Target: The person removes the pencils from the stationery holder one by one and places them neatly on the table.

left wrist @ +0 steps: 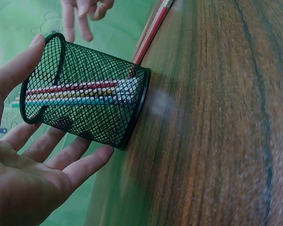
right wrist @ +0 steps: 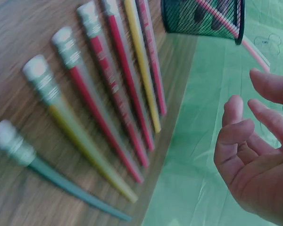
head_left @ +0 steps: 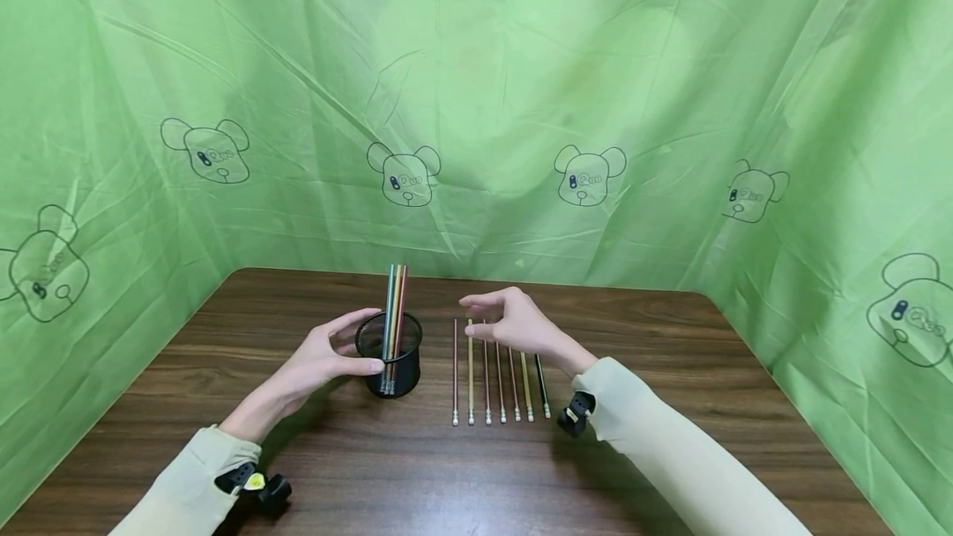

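My left hand (head_left: 320,362) holds a black wire-mesh pencil cup (head_left: 405,375) between thumb and fingers; the cup stands upright on the table. Inside it lean a few pencils (head_left: 403,288), red, yellow and blue-green, their eraser ends at the bottom. In the left wrist view the thumb lies by the cup's rim, with the other fingers along the opposite side. My right hand (head_left: 517,323) hovers over a row of several pencils (head_left: 456,370), thumb and index finger apart, nothing between them. A dark green pencil (right wrist: 61,180) lies at the row's right end.
A brown wood-grain table (head_left: 462,478) carries everything. Green cloth (head_left: 491,106) with printed bear heads hangs behind and on both sides of it. The row of pencils lies to the right of the cup, eraser ends toward me.
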Action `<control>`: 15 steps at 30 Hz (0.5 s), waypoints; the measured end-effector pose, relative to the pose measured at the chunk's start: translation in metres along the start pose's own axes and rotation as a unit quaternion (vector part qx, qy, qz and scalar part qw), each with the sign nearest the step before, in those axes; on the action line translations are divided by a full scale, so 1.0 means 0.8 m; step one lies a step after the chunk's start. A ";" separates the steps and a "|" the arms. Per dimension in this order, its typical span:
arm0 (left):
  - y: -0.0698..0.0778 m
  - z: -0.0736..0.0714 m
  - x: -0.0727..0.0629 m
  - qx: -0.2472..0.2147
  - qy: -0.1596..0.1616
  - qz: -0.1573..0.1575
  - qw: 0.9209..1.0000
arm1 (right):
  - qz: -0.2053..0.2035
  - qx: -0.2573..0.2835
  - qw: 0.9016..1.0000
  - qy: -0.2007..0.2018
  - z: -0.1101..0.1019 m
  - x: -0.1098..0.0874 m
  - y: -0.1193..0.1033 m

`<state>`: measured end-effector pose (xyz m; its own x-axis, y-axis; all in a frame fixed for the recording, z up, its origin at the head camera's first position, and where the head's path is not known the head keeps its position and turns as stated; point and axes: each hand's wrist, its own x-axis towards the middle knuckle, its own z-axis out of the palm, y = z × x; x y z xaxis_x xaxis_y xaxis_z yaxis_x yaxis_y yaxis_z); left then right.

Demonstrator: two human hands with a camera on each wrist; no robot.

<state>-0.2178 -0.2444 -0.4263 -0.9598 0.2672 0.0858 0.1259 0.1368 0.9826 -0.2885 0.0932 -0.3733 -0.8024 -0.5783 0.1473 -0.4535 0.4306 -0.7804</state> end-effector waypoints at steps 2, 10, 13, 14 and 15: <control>0.001 0.001 0.001 0.000 0.000 -0.001 1.000 | -0.010 0.000 1.000 -0.005 0.005 0.006 -0.007; 0.000 0.001 0.001 0.005 0.000 -0.004 1.000 | -0.035 0.000 0.999 -0.015 0.029 0.032 -0.025; 0.000 0.000 0.000 0.005 -0.001 -0.003 1.000 | -0.045 -0.006 0.999 -0.014 0.039 0.040 -0.031; 0.000 0.000 0.000 0.004 -0.001 -0.002 1.000 | -0.047 -0.007 0.999 -0.013 0.043 0.043 -0.033; 0.000 0.000 0.000 0.004 -0.001 -0.003 1.000 | -0.049 -0.006 0.999 -0.011 0.046 0.045 -0.034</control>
<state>-0.2178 -0.2444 -0.4260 -0.9598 0.2689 0.0804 0.1229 0.1450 0.9818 -0.2909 0.0351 -0.3690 -0.7446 -0.6340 0.2089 -0.5346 0.3790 -0.7553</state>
